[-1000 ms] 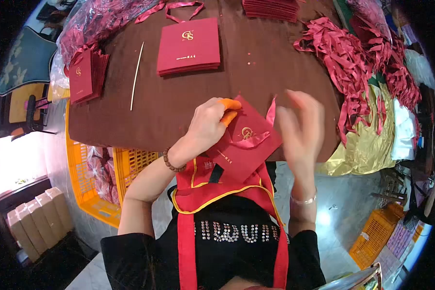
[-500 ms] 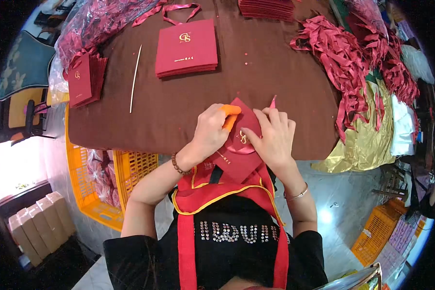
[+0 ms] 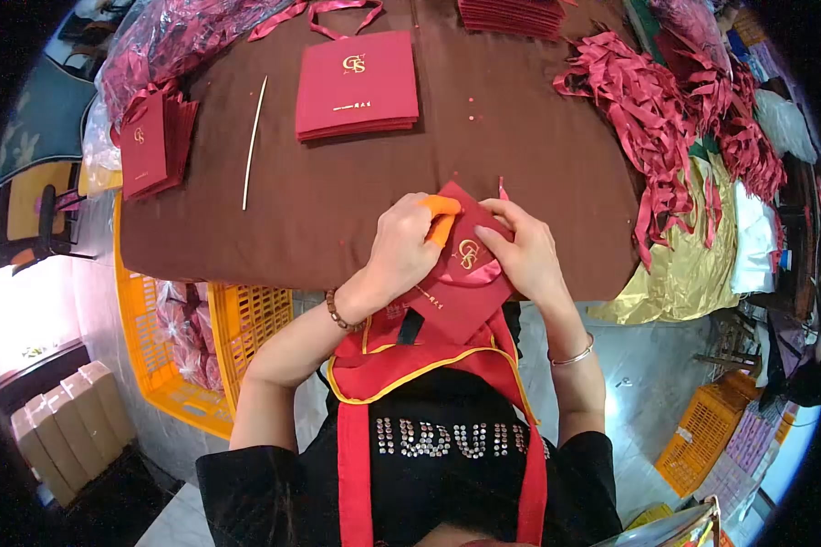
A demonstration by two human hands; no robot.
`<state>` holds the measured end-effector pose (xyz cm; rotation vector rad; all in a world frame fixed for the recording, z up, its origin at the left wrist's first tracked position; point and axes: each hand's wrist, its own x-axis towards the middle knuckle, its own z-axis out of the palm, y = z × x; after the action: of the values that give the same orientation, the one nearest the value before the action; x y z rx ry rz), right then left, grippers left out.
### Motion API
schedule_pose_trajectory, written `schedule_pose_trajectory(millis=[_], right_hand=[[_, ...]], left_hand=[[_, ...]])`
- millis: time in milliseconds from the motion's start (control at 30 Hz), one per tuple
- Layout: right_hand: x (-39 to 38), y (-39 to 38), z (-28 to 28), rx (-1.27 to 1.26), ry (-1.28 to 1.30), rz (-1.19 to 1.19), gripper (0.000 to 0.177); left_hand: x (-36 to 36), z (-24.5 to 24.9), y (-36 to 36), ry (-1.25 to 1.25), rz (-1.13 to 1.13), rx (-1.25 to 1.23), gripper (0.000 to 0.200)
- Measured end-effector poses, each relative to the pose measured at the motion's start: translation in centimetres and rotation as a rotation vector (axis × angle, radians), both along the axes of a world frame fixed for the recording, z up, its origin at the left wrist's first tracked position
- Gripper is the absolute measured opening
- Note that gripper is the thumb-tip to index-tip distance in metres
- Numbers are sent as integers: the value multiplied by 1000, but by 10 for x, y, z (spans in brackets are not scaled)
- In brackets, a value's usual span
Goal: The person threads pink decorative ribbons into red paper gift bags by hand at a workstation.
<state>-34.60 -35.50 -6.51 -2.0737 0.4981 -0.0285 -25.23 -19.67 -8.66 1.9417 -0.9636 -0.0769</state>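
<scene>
Right hand has slid off the gold logo since the earlier frame, so you can read the print again. It now sits on the right edge of the red bag, fingers pinched shut on that edge and on the ribbon handle lying across the front. The pink ribbon tip above the bag pokes out less than it did.

Left hand is clamped on the bag's upper left side. Its orange finger covers press into the paper, probably for grip on the slick surface. The bag sits tilted, half on the near edge of the counter and half over the red apron. My guess is the edge braces it while both hands squeeze.

Down left of the bag is an orange crate with wrapped red stuff in it. Up left of the bag lies a thin white stick, and further left is a small stack of bags. Straight beyond the bag is a flat pile of bags, logo up. Up right of the bag is a big heap of ribbons, kept within arm's reach, I'd say.
</scene>
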Motion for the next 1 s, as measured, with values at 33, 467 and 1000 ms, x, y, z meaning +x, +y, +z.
schedule_pose_trajectory(millis=[33,467,1000], right_hand=[[1,-1,0,-3,1,-1,33],[1,-6,-3,123,-7,23,29],[-4,-10,-4,132,-37,70,29]], left_hand=[[-1,1,-1,1,-1,-3,22],[-1,11,-9,25,-47,305,17],[-6,16,-20,56,-11,345,38]])
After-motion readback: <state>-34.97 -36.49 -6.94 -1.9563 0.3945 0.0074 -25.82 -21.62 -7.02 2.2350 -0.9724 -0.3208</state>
